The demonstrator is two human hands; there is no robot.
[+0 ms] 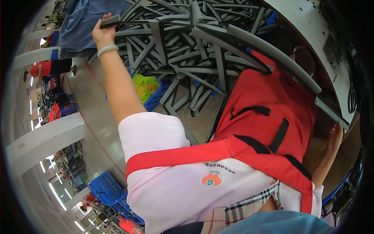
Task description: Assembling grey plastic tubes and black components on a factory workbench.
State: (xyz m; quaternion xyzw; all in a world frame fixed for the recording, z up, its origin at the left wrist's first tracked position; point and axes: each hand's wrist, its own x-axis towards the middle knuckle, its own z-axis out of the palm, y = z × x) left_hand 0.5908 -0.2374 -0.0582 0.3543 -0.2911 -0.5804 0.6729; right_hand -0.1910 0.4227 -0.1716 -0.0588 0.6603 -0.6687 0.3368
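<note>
Holding, left hand: on the far left, the left hand (103, 34) has its fingers curled closed around the end of a short grey strip (110, 22); a pale bracelet (108, 49) circles the wrist.
Right hand: over at the right edge, the right hand (336, 134) has bent fingers drawn in at the lower end of a long grey strip (330, 111) — it seems pinched there, though the finger pads are hidden.
Strips in hand: the short one points toward the pile; the long one slants from the far middle to the right hand, passing beside the apron. Whether the two join, I cannot tell.
Pile: many grey strips with dark edges (183, 50) lie crisscrossed across the far middle, between the hands, some hanging toward the near side.
Basket: a blue basket (157, 97) with yellow-green pieces (145, 86) sits below the pile, left of the middle.
Clothing: red apron (265, 117) over a white shirt (156, 132), black straps on the apron.
Around: blue sheeting (89, 27) at the far left, a white tabletop (304, 19) at the far right; blue crates (105, 187) stand near left — well apart from the hands.
</note>
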